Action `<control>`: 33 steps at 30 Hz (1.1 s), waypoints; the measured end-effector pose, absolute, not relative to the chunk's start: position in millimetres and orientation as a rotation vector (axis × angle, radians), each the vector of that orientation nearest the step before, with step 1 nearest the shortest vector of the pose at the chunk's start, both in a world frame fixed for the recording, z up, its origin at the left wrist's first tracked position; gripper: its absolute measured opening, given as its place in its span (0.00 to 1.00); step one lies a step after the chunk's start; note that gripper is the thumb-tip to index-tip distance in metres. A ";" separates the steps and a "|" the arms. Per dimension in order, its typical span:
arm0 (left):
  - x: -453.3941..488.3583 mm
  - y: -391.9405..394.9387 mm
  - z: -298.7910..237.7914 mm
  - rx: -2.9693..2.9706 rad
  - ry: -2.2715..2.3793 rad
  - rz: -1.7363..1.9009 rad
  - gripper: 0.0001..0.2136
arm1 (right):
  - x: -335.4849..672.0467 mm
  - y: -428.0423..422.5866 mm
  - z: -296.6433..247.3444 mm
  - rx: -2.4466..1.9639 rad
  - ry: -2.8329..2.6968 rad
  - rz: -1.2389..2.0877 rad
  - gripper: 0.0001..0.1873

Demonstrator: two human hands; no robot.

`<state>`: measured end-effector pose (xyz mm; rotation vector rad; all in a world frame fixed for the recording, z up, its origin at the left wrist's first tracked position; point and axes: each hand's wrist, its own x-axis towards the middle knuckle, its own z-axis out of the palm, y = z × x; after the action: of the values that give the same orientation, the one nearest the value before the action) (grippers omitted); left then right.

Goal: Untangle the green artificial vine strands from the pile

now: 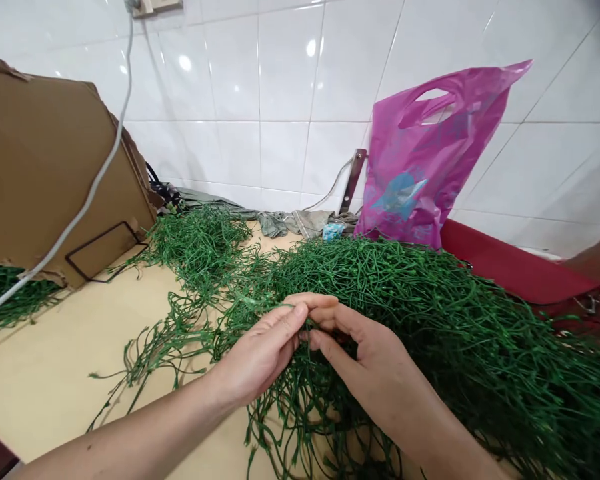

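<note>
My left hand [266,343] is closed in a pinch, its thumb pressed against the fingers, with a thin green plastic plant stem between them. Facing it from the right, my right hand [375,353] has its fingers curled and its thumb bent inward at the same stem. The fingertips of both hands meet, which hides part of the stem. Beneath and behind them spreads a big heap of green plastic stems [380,273], thin and tangled. More loose stems [160,347] lie on the pale tabletop [40,387] left of my hands.
A smaller pile of stems [195,240] lies at the back left beside a cardboard box [45,160]. A white cable [105,160] hangs across the box. Behind the heap stand a pink plastic bag [425,160] and a metal bracket [353,180]. A red bag [510,263] lies at right.
</note>
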<state>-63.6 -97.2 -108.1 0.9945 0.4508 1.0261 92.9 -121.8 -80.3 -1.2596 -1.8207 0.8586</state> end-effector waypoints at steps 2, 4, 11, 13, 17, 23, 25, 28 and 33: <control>-66.8 -95.2 -109.5 1.088 0.542 1.053 0.12 | 96.6 -119.3 -77.5 -1.266 -1.821 0.867 0.09; -70.8 -92.2 -109.7 1.178 0.677 1.105 0.09 | 100.1 -117.9 -73.0 -1.301 -1.833 0.849 0.09; -75.1 -87.3 -103.4 1.276 0.784 1.132 0.06 | 103.4 -116.9 -63.0 -1.326 -1.794 1.021 0.08; -74.7 -88.6 -101.5 1.326 0.780 1.158 0.06 | 103.9 -116.3 -62.5 -1.297 -1.709 1.159 0.14; -75.0 -92.9 -99.7 1.430 0.743 1.152 0.05 | 104.0 -114.5 -65.5 -1.273 -1.594 1.239 0.14; -73.2 -93.5 -99.7 1.367 0.750 1.134 0.06 | 99.4 -118.6 -66.7 -1.356 -1.712 0.774 0.08; -72.0 -92.3 -101.4 1.313 0.760 1.164 0.06 | 96.8 -121.7 -65.6 -1.362 -1.779 0.642 0.06; -70.2 -92.4 -104.9 1.211 0.732 1.149 0.08 | 94.8 -123.7 -65.0 -1.345 -1.845 0.615 0.04; -70.3 -92.0 -106.6 0.873 0.606 1.065 0.11 | 101.0 -117.0 -66.3 -1.218 -1.785 0.889 0.04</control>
<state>-70.3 -92.0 -106.6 0.8731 0.6059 1.0653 101.0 -117.0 -66.3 -1.2184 -1.7850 0.8887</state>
